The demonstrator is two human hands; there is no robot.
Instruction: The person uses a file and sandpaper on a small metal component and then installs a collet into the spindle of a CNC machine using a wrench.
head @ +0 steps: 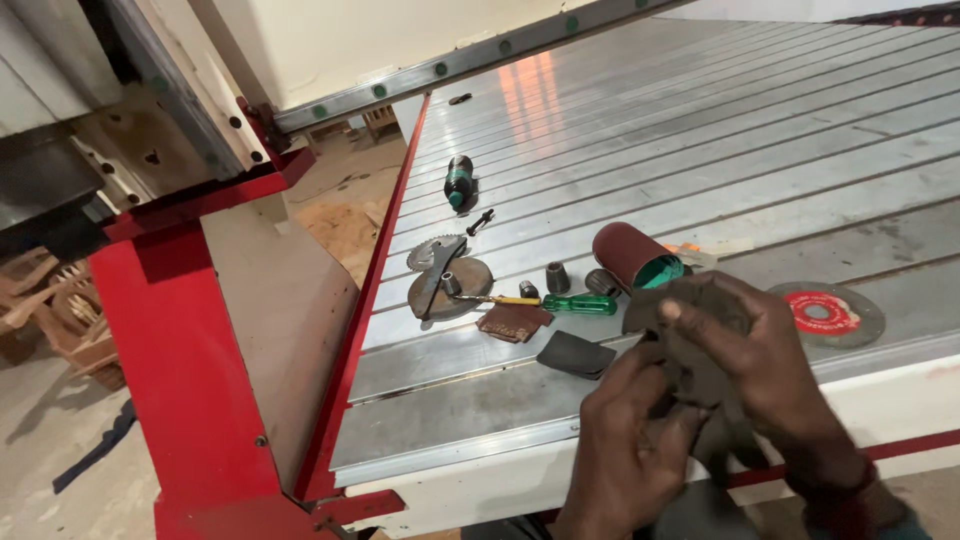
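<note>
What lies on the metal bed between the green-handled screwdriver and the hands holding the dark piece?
In the head view, a dark folded sanding sheet lies between the green-handled screwdriver and the left hand; otherwise bare metal.

Workshop: my slotted aluminium machine bed [700, 130] on red frame [180, 360], saw blades [450, 285], screwdriver [560, 303], sandpaper roll [630, 255], sawdust floor [345, 215].

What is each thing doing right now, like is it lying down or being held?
Dark cloth: held in both hands.
Left hand: gripping the cloth.
Right hand: gripping the cloth.
Sandpaper roll: lying on its side.
Screwdriver: lying flat.
Saw blades: flat, overlapping.
Red-centred disc: lying flat.
Small bottle: lying down.
</note>
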